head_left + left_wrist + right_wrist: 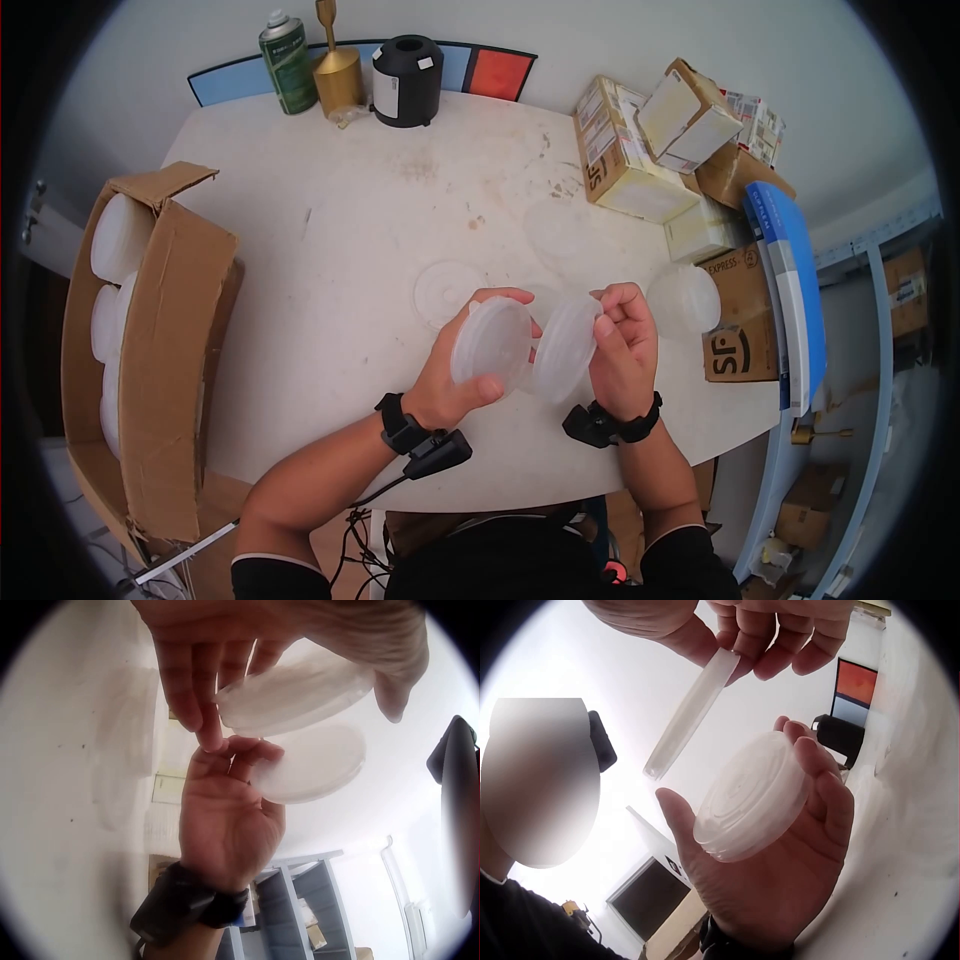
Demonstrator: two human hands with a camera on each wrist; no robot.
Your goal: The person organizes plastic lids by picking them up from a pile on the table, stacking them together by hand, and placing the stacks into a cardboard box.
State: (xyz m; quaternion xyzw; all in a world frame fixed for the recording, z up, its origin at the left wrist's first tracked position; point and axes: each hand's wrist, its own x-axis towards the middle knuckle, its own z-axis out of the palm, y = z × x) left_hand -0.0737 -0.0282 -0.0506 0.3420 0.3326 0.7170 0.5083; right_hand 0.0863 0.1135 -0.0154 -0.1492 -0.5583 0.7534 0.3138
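My left hand (440, 372) grips a thick translucent round lid (490, 345), which looks like several stacked together in the right wrist view. The thumb lies at its near edge and the fingers wrap the far side. Beside it, my right hand (627, 350) pinches a single translucent plastic lid (568, 348) by its right edge, between thumb and fingers. This lid (690, 716) appears edge-on in the right wrist view, tilted and apart from the lids (750, 799) in the left palm. Both hands are raised above the white table (330, 330).
Clear round lids (447, 292) lie on the table beyond the hands. Translucent round containers (690, 300) stand at right, near cardboard boxes (635, 160) and a blue folder (790, 270). An open carton (185, 370) of white tubs is at left. A spray can (288, 65) and black cylinder (408, 82) stand behind.
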